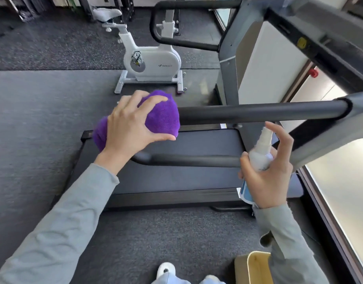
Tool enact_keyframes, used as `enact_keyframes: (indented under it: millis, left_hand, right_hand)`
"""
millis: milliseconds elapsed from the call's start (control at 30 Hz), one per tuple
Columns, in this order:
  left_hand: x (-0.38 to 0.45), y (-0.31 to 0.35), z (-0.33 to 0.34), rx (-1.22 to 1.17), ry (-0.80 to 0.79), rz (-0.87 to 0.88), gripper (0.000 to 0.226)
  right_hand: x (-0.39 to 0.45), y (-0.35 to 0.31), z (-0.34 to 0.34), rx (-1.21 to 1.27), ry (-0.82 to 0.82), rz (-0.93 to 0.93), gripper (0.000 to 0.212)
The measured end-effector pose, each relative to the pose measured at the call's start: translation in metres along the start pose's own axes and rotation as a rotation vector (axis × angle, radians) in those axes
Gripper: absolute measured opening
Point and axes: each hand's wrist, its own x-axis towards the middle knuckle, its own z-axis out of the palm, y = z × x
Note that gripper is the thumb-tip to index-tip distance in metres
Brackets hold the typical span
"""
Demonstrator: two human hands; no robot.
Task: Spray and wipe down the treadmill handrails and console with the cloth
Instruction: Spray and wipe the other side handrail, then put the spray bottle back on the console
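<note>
Dark speckled gym flooring [43, 111] fills the left and bottom of the frame, with a treadmill standing across the middle and right.

At centre left the left hand [129, 130] grips a bunched purple cloth [162, 117], fingers spread over the top and thumb underneath; the cloth is wrapped over the free end of the nearer black handrail [258, 112], which runs right to the grey frame. Lower right, the right hand [268, 173] holds a small white spray bottle [258, 156] with a blue-and-white label — fingers curled round its body, the index finger raised over the nozzle, which points up toward the handrail just above it. What is in the bottle cannot be told through the opaque white wall. Both arms wear grey sleeves [74, 222].

Below the hands lies the black treadmill deck [176, 177], crossed by a lower black bar. The grey console [319, 37] slopes through the upper right, and a second black handrail [176, 43] loops at top centre.

At the bottom right edge sits a pale yellow container [252, 267] — only its rim and inner wall show, and no contents can be made out. White shoes [166, 270] show at bottom centre. Beyond the treadmill, in the upper middle, stands a white exercise bike [152, 62].
</note>
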Motion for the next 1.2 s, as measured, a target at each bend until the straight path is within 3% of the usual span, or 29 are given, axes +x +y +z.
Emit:
enact_keyframes:
  millis: [133, 300, 500, 600, 733, 867, 1067, 1200]
  left_hand:
    - [-0.033, -0.017, 0.015, -0.293, 0.187, -0.269, 0.087]
    - [-0.051, -0.009, 0.042, -0.399, 0.385, -0.501, 0.085]
    - [-0.088, -0.021, 0.070, -0.530, 0.372, -0.732, 0.079]
    - [-0.102, -0.018, 0.079, -0.483, 0.341, -0.828, 0.078]
    - [-0.109, -0.009, 0.072, -0.335, 0.325, -0.815, 0.080]
    - [-0.109, 0.023, 0.047, -0.226, 0.427, -0.765, 0.076]
    - [-0.075, 0.080, 0.010, -0.200, 0.444, -0.628, 0.069]
    - [-0.039, 0.135, -0.009, -0.226, 0.418, -0.477, 0.067]
  right_hand:
    - [-0.009, -0.006, 0.012, -0.023, 0.005, 0.002, 0.066]
    - [-0.019, -0.015, 0.026, -0.044, 0.007, -0.015, 0.064]
    - [-0.033, -0.012, 0.022, -0.047, 0.049, -0.010, 0.067]
    - [-0.037, -0.008, 0.019, -0.043, 0.016, 0.013, 0.065]
    - [-0.030, -0.002, 0.012, -0.021, -0.031, -0.004, 0.063]
    - [-0.014, 0.003, -0.006, -0.023, -0.104, -0.044, 0.063]
    - [0.010, 0.014, -0.028, -0.069, -0.205, -0.154, 0.061]
    - [0.030, 0.012, -0.061, 0.065, -0.264, -0.135, 0.062]
